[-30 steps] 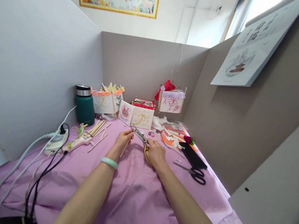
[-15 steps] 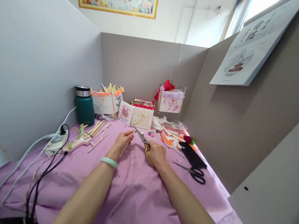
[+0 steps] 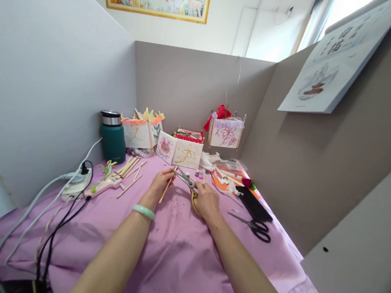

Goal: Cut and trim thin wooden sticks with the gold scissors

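The scissors (image 3: 190, 182) are spreading as our curled left hand (image 3: 161, 183) is pinching the stick (image 3: 165, 191), sloping away toward the blade tips, our right hand (image 3: 208, 199) gripping the handles (image 3: 194, 203).

The scissors (image 3: 188, 181) are gold and grey; the stick (image 3: 165, 192), tan; the cloth (image 3: 177, 252), purple; the white panel (image 3: 187, 154), yellow-flowered

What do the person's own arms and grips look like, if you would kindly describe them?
The left forearm wears a smooth, rounded, pale green bangle; the right forearm shows no bracelet or watch. No sleeve shows on either one. The left grip and right grip are ungloved human hands; whether rings are worn is too small to tell.
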A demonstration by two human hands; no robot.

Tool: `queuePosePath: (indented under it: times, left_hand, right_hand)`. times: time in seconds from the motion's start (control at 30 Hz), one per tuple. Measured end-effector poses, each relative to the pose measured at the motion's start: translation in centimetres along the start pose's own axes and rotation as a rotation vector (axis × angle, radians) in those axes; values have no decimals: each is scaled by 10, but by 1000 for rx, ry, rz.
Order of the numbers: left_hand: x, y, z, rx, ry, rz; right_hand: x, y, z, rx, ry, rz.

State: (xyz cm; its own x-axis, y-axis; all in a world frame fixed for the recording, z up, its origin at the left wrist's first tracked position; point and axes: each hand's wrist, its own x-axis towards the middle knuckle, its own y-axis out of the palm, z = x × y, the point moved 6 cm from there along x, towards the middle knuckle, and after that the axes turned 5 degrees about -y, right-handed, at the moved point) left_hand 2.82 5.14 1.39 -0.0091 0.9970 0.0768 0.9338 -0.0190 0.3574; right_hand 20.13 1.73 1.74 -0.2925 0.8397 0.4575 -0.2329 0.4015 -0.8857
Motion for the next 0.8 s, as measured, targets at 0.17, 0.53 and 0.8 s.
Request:
queuePosePath:
  times: [0.17, 0.53, 0.8]
  left_hand:
    - [-1, 1, -1, -71, -53, 80]
    - [-4, 6, 3, -217, -173, 193]
    - [0, -3, 4, -194, -104, 85]
  right_hand:
    - [0, 2, -1, 1, 6, 4]
    - [1, 7, -9, 16, 102, 34]
    - [1, 6, -10, 54, 96, 23]
